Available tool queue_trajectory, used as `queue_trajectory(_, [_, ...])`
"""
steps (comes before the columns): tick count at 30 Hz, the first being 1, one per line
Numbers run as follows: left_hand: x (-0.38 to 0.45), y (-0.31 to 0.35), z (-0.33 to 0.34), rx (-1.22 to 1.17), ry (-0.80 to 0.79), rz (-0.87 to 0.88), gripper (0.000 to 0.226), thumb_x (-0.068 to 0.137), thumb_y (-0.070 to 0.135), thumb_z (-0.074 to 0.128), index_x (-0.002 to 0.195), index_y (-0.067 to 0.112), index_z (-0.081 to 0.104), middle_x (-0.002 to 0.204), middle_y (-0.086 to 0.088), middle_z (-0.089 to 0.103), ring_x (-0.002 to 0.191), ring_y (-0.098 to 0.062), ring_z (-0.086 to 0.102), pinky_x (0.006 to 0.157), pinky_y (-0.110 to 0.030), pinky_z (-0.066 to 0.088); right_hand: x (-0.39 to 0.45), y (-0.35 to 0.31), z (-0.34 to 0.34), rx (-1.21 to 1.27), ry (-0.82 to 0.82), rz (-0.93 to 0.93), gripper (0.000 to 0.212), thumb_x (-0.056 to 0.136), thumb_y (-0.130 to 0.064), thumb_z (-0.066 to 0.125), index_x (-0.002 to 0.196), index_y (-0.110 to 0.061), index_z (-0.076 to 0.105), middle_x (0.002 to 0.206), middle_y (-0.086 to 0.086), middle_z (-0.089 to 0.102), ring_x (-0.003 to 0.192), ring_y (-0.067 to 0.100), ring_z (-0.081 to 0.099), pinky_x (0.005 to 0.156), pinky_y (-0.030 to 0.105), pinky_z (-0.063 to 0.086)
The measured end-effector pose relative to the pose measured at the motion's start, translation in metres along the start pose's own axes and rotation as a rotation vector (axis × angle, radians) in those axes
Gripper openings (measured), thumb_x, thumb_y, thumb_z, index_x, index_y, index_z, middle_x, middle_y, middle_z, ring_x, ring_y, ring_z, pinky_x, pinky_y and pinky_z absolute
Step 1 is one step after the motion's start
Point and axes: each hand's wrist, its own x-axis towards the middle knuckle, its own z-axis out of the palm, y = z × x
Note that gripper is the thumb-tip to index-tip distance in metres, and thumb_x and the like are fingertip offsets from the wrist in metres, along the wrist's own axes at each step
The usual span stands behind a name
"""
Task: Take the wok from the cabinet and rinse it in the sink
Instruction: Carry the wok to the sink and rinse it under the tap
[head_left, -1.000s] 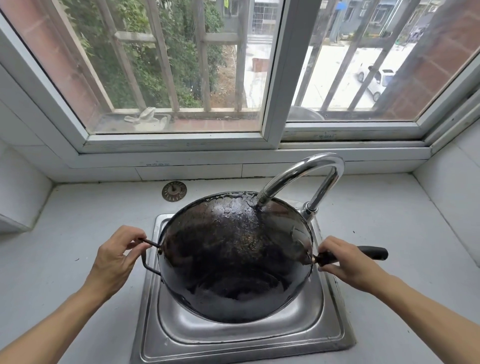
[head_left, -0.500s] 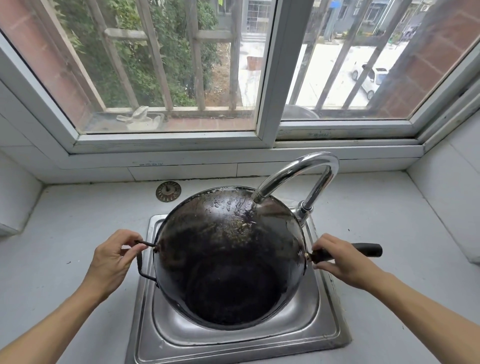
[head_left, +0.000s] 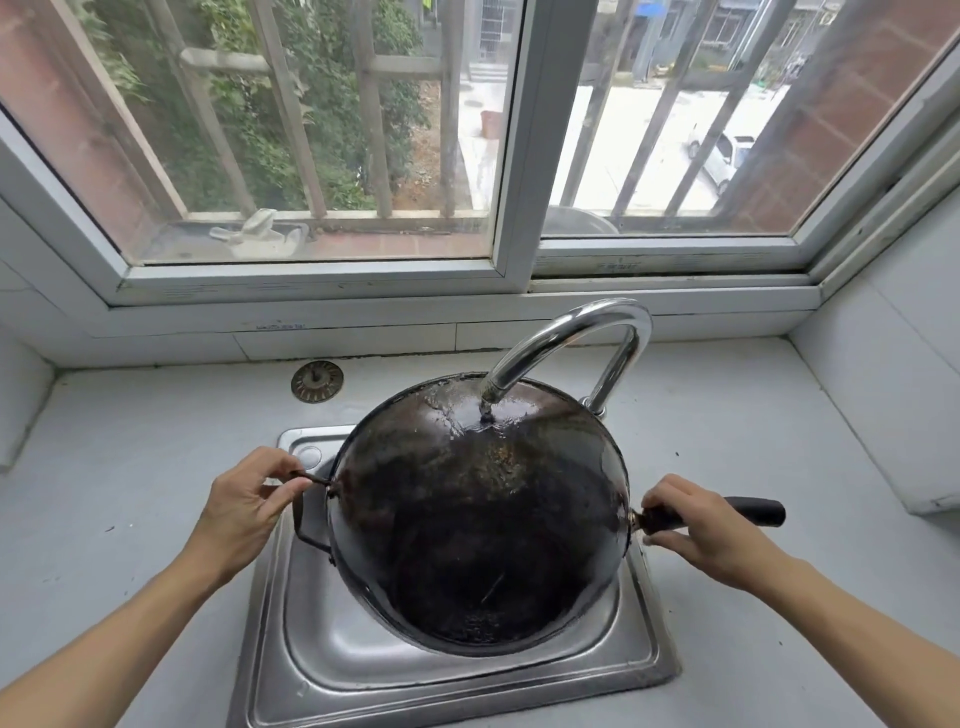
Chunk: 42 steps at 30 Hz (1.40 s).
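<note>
A large black wok (head_left: 478, 519) sits tilted in the steel sink (head_left: 322, 670), its inside facing me. Water runs from the curved chrome faucet (head_left: 566, 338) onto the wok's far inner wall, which looks wet and shiny. My left hand (head_left: 249, 504) pinches the thin wire loop handle on the wok's left side. My right hand (head_left: 696, 530) grips the long black handle (head_left: 753, 512) on the right, close to the rim. The sink bowl is mostly hidden under the wok.
A round metal drain strainer (head_left: 317, 382) lies on the grey counter (head_left: 130, 493) behind the sink's left corner. A window with bars spans the wall above the counter. White tiled walls close in at far left and right.
The wok has tipped a little more upright and shifted slightly under the faucet; water now strikes its far inner wall. Both hands keep their hold on the handles.
</note>
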Motion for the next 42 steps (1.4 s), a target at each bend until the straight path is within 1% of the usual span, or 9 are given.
queue_trajectory(6, [0.016,0.012,0.004,0.022,-0.041,0.061,0.013,0.082,0.010,0.073,0.085,0.020,0.066,0.087,0.005,0.062,0.078,-0.015,0.062,0.070,-0.032,0.054,-0.017,0.007,0.005,0.015,0.032,0.027,0.032,0.077,-0.023,0.080,0.091,-0.031,0.052,0.092,-0.018,0.052,0.083,0.010,0.056,0.073,0.025,0.046])
queue_trajectory(12, [0.029,0.028,0.011,0.061,-0.072,0.110,0.018,0.083,0.007,0.074,0.083,0.022,0.064,0.086,0.007,0.061,0.080,-0.016,0.060,0.068,-0.020,0.052,-0.028,0.013,0.001,0.003,0.080,0.040,0.036,0.074,-0.017,0.083,0.091,-0.030,0.054,0.090,-0.020,0.052,0.082,0.007,0.055,0.072,0.021,0.044])
queue_trajectory(17, [0.038,0.035,0.016,0.071,-0.106,0.119,0.010,0.084,0.010,0.073,0.086,0.016,0.065,0.083,0.001,0.063,0.081,-0.018,0.062,0.072,-0.030,0.054,-0.039,0.016,0.002,0.001,0.106,0.075,0.037,0.072,-0.017,0.084,0.090,-0.031,0.055,0.091,-0.019,0.054,0.082,0.005,0.057,0.072,0.019,0.045])
queue_trajectory(23, [0.045,0.047,0.021,0.076,-0.128,0.117,0.010,0.085,0.009,0.073,0.086,0.017,0.066,0.083,-0.001,0.063,0.082,-0.018,0.059,0.073,-0.034,0.053,-0.050,0.018,0.006,-0.011,0.122,0.099,0.042,0.068,-0.014,0.086,0.089,-0.032,0.055,0.089,-0.017,0.055,0.080,0.004,0.057,0.069,0.016,0.043])
queue_trajectory(26, [0.049,0.049,0.020,0.080,-0.147,0.127,0.009,0.086,0.014,0.073,0.087,0.019,0.065,0.084,0.000,0.061,0.080,-0.019,0.059,0.075,-0.037,0.055,-0.051,0.018,0.006,-0.025,0.127,0.103,0.044,0.066,-0.013,0.087,0.090,-0.032,0.055,0.086,-0.018,0.056,0.079,0.003,0.057,0.069,0.015,0.042])
queue_trajectory(31, [0.050,0.052,0.017,0.088,-0.154,0.133,0.009,0.086,0.017,0.073,0.088,0.020,0.064,0.084,0.002,0.059,0.081,-0.018,0.058,0.076,-0.036,0.057,-0.051,0.017,0.005,-0.032,0.133,0.104,0.045,0.066,-0.012,0.087,0.091,-0.031,0.055,0.087,-0.019,0.056,0.080,0.002,0.057,0.070,0.013,0.042])
queue_trajectory(34, [0.045,0.051,0.014,0.091,-0.146,0.128,0.009,0.085,0.015,0.073,0.087,0.017,0.064,0.084,0.001,0.061,0.082,-0.018,0.059,0.076,-0.035,0.056,-0.049,0.014,0.004,-0.017,0.132,0.099,0.042,0.067,-0.013,0.087,0.089,-0.030,0.056,0.087,-0.018,0.056,0.080,0.003,0.058,0.069,0.014,0.043])
queue_trajectory(39, [0.031,0.035,0.002,0.101,-0.122,0.124,0.010,0.085,0.012,0.072,0.086,0.017,0.063,0.083,0.002,0.062,0.082,-0.015,0.060,0.072,-0.033,0.054,-0.033,0.004,0.000,0.000,0.112,0.052,0.040,0.071,-0.015,0.084,0.089,-0.032,0.053,0.089,-0.019,0.054,0.081,0.006,0.059,0.071,0.021,0.048])
queue_trajectory(42, [0.022,0.023,-0.009,0.090,-0.092,0.090,0.012,0.083,0.012,0.072,0.084,0.020,0.063,0.082,0.001,0.064,0.080,-0.018,0.063,0.071,-0.033,0.055,-0.018,-0.004,-0.001,0.004,0.096,0.015,0.041,0.072,-0.016,0.084,0.090,-0.033,0.051,0.088,-0.019,0.053,0.081,0.008,0.056,0.071,0.025,0.047])
